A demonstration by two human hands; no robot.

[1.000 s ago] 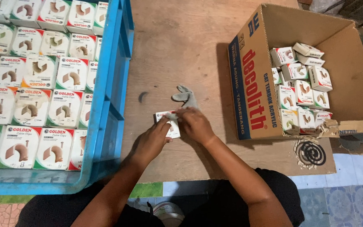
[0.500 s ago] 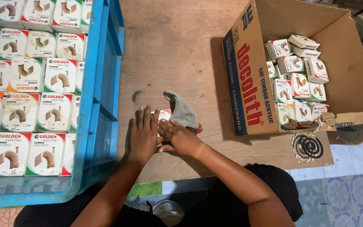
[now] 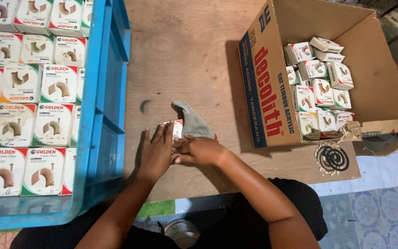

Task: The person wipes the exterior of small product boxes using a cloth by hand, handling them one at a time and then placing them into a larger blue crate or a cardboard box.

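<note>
While small boxes (image 3: 321, 87) fill the carton (image 3: 272, 92), both hands (image 3: 155, 152) press one box (image 3: 177, 128) flat.

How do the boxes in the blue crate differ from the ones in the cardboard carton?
The small boxes in the blue crate lie flat in neat rows, printed faces up; those in the cardboard carton are heaped loosely, tilted at mixed angles. The crate's rows cover most of its visible floor; the carton's heap takes only part of its floor. Both sets look like the same small white boxes.
</note>
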